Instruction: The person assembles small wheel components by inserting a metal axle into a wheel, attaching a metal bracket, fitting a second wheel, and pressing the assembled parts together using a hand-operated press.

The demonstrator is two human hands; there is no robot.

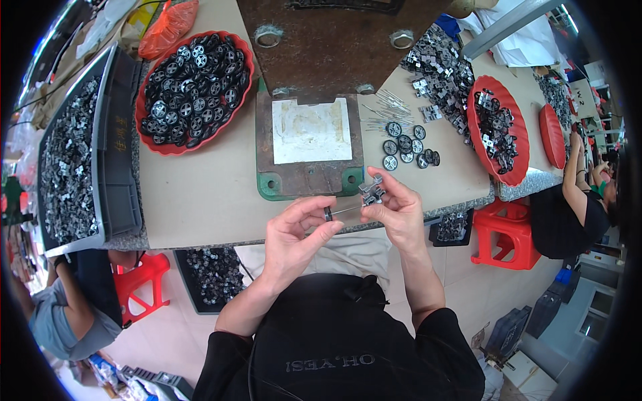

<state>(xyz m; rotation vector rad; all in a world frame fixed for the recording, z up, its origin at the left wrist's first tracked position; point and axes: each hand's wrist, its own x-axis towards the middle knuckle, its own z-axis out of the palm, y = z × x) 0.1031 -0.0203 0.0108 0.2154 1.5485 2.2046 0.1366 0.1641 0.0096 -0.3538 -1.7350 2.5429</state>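
- Our left hand (291, 234) is clamped on a small black wheel (328, 214), pinching it between thumb and fingertips, just beyond the near edge of the table (194, 194).
- Our right hand (404, 217) is clamped on a grey-and-black part (372, 190), thumb below and fingers above; we cannot tell whether it is one piece or several.
- A thin metal pin (345, 210) runs from the wheel toward the right thumb; we cannot tell whether its far end enters the part.
- Both hands are near each other, in front of the press's green base (301, 191), which carries a white pad (311, 130).
- Right of the base we see loose wheels (404, 142) in a cluster, with scattered bare pins (391, 110) just behind them.
- Farther right, a pile of metallic parts (441, 73) lies beside a red bowl (520, 127) holding more small parts.
- To our left, a scalloped red dish (175, 151) is heaped with wheels, and a grey crate (120, 144) beside it holds many small dark pieces.
- At far right, a person in black (568, 214) sits near a red stool (505, 230).
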